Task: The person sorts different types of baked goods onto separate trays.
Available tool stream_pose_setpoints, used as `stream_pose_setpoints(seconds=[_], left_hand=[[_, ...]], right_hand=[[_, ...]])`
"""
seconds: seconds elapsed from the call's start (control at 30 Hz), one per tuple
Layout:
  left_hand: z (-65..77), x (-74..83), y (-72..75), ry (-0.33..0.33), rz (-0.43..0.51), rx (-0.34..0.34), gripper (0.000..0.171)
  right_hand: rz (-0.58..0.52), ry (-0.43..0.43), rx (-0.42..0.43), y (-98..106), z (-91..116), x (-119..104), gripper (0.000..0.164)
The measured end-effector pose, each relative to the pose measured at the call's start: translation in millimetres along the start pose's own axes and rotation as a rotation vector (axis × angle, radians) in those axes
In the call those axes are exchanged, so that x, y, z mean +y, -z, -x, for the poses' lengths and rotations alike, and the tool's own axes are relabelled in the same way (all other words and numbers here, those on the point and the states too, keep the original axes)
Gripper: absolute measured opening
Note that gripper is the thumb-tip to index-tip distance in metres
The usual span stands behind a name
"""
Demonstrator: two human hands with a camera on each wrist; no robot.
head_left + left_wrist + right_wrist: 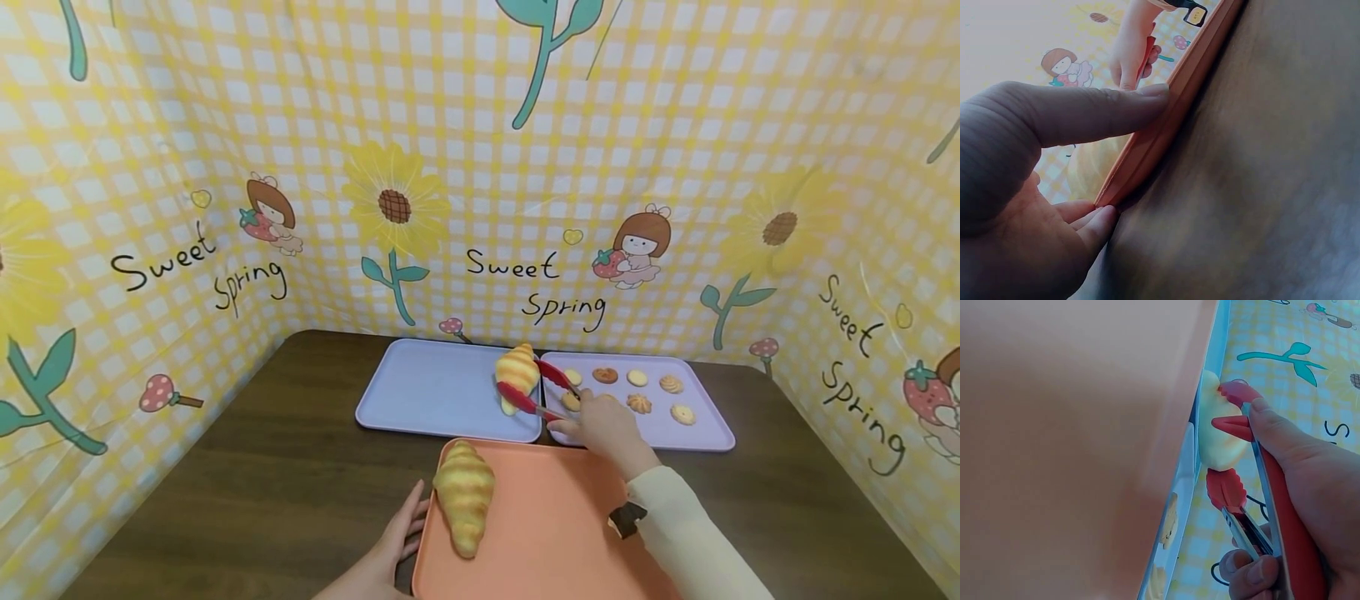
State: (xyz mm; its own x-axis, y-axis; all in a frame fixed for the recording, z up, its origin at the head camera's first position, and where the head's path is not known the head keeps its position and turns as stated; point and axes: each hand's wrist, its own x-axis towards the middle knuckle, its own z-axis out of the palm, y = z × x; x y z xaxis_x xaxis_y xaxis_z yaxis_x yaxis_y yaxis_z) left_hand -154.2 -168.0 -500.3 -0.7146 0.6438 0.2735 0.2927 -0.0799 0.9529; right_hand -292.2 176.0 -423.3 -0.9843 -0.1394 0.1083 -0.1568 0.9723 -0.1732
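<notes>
My right hand (611,429) grips red-tipped tongs (551,410) by their handles. The tongs' red heads stand on either side of a cream-and-yellow croissant (517,371) at the right end of the blue tray (427,423). Whether the croissant touches the tray beneath is hard to tell. In the right wrist view, the tong heads (1225,487) lie close against the croissant (1222,447). My left hand (393,537) rests along the left edge of the orange tray (555,517). Its thumb (1104,112) and fingertips touch that tray's rim (1147,147). A larger croissant (465,500) lies on the orange tray's left side.
A lilac tray (708,437) with several cookies (639,403) stands right of the blue tray, behind my right hand. All the trays are on a dark wooden table (300,467). Checked yellow cloth (487,192) walls in the back and sides.
</notes>
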Motion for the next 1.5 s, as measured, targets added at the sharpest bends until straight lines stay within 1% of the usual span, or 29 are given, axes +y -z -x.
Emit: stream_pose_setpoints(seconds=[0.1,0.2,0.3,0.37,0.53,0.7,0.87,0.97,1.13,1.37,1.5], left_hand=[[0.1,0.3,0.0,-0.002,-0.012,-0.001,0.105],[0.1,0.5,0.1,0.006,-0.011,0.0,0.106],[0.1,0.3,0.4,0.017,-0.002,-0.001,0.108],[0.2,-0.3,0.4,0.007,-0.005,-0.003,0.108],[1.1,-1.8,1.1,0.001,-0.006,-0.005,0.101],[0.9,-1.4,2.3,0.025,-0.004,-0.002,0.107],[1.0,0.4,2.6,0.04,-0.008,-0.002,0.114],[1.3,1.1,2.4,0.04,-0.011,-0.001,0.114],[1.7,0.8,2.1,0.033,-0.006,-0.005,0.11],[1.3,0.9,3.4,0.064,-0.01,0.002,0.116],[1.2,-0.5,2.6,0.05,-0.009,0.001,0.113]], right_hand=[[-0.022,-0.013,-0.011,1,1,1,0.083],[-0.04,-0.02,-0.018,2,2,2,0.084],[-0.05,-0.017,-0.009,1,3,3,0.083],[-0.055,-0.013,0.002,0,3,4,0.084],[-0.088,-0.029,0.018,0,5,5,0.086],[-0.121,-0.052,0.028,3,5,4,0.085],[-0.129,-0.047,0.026,4,5,4,0.085],[-0.126,-0.039,0.029,4,7,4,0.086],[-0.109,-0.038,0.02,5,11,3,0.09],[-0.114,-0.012,0.026,8,25,-1,0.093],[-0.113,0.005,0.011,9,34,-1,0.095]])
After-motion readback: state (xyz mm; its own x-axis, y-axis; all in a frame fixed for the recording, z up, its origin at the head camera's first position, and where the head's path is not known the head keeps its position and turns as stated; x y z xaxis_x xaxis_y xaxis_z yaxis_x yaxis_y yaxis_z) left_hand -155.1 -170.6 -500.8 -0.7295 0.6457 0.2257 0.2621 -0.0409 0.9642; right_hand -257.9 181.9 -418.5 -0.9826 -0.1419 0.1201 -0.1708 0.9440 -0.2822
